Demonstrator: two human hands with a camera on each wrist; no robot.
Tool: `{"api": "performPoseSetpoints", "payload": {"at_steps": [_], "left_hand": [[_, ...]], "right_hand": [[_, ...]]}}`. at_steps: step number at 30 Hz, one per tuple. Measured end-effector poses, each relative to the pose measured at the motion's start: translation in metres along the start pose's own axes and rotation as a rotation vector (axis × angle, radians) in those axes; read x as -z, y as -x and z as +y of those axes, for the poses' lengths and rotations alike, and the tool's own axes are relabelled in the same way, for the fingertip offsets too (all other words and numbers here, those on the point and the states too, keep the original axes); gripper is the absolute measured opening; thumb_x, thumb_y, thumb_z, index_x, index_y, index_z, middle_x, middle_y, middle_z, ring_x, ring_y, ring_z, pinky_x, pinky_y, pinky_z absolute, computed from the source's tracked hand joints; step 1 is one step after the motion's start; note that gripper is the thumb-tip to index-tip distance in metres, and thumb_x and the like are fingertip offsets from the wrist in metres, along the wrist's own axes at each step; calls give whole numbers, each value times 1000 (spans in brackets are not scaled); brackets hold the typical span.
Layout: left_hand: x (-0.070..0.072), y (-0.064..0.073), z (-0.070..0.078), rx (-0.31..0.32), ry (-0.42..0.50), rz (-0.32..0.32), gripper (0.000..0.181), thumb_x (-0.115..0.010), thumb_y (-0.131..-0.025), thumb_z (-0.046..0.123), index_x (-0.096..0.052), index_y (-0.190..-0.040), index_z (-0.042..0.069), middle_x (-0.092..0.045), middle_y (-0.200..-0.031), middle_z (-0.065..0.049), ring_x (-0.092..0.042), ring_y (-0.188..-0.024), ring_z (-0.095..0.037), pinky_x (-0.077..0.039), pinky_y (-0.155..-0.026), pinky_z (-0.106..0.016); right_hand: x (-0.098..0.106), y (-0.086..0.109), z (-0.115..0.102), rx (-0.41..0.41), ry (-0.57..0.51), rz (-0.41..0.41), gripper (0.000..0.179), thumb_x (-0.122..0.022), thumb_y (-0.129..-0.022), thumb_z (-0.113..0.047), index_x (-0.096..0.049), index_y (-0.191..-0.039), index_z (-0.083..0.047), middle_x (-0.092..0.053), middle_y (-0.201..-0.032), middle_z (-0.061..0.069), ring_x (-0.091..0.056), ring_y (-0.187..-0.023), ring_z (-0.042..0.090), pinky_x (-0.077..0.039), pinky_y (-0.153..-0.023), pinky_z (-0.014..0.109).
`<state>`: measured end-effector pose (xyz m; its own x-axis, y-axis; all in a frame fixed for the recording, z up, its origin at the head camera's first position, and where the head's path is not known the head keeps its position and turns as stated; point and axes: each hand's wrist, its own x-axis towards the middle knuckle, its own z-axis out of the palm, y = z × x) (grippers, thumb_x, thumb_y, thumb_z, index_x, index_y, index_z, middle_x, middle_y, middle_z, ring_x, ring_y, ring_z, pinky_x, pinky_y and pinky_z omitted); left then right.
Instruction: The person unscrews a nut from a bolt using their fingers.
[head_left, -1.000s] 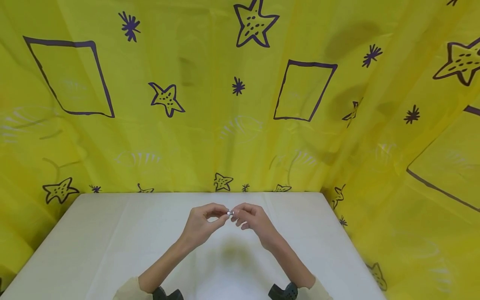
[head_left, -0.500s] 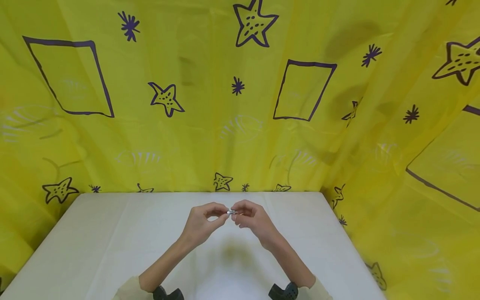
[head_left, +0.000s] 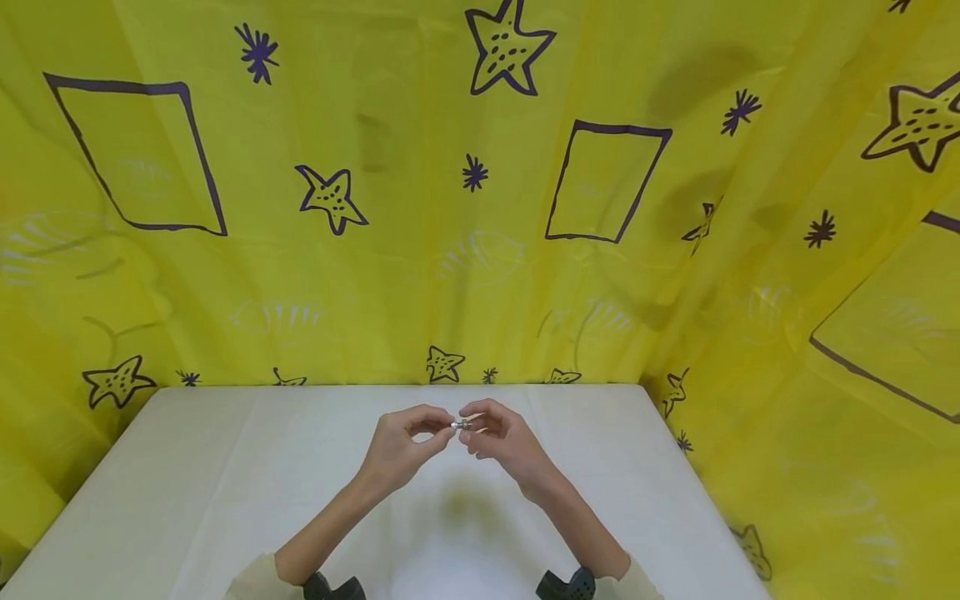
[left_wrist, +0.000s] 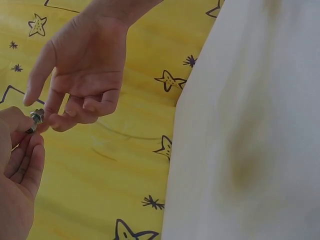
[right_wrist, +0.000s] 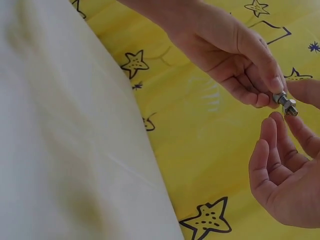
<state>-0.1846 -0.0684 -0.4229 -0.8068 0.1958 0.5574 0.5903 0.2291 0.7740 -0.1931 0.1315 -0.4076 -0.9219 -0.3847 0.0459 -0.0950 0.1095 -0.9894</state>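
Note:
A small silver bolt (right_wrist: 293, 111) with a hex nut (right_wrist: 288, 104) on its thread is held above the table, roughly level in the head view. My left hand (head_left: 401, 450) pinches one end of the bolt between thumb and fingers. Its threaded tip points toward my right hand (head_left: 519, 447). In the right wrist view the right thumb and index finger stand on either side of the nut, spread apart, with fingertips close by it. The right hand's other fingers (left_wrist: 82, 111) are loosely bent, and the palm shows in the left wrist view.
Beneath the hands is a white-covered table (head_left: 300, 483), with a soft shadow on it. A yellow curtain (head_left: 405, 275) printed with dark stars and frames hangs behind and along the sides. Dark wrist devices (head_left: 566, 583) sit on both forearms.
My right thumb and fingers, closed around the nut end a second ago, have spread apart, and more of the bolt shows. The left hand keeps its pinch in almost the same place.

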Motion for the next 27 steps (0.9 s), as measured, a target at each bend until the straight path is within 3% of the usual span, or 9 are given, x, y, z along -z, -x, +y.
{"api": "performPoseSetpoints", "payload": {"at_steps": [5,10,20,27], "left_hand": [[0,0,0,1,4,1,12,-75,-87,-1,-75,-96,6,-73,-91,1,-69,-81,-14,-59,-81,-35],[0,0,0,-3,8,1,11,-75,-87,-1,-75,-96,6,-73,-91,1,-69,-82,-14,-59,-80,-35],[0,0,0,3,11,-3,12,-75,-87,-1,-75,-96,6,-73,-91,1,-69,-81,-14,-59,-80,-34],[0,0,0,12,8,-2,13,-75,-87,-1,-75,-97,7,-73,-91,2,-69,-82,-14,-58,-82,-34]], "right_hand": [[-2,-3,0,-57,7,30,32,-61,-99,-28,-67,-108,3,-67,-89,6,-61,-81,20,-54,-78,32],[-3,-4,-1,-65,-9,30,31,-63,-99,-27,-69,-101,3,-67,-84,4,-61,-80,19,-54,-79,31],[-2,-2,1,-6,-66,2,21,-67,-94,-8,-63,-112,2,-70,-97,8,-62,-89,28,-54,-83,33],[-1,0,0,3,-80,-8,30,-67,-94,-7,-59,-121,3,-71,-101,8,-63,-86,20,-53,-83,32]]}}
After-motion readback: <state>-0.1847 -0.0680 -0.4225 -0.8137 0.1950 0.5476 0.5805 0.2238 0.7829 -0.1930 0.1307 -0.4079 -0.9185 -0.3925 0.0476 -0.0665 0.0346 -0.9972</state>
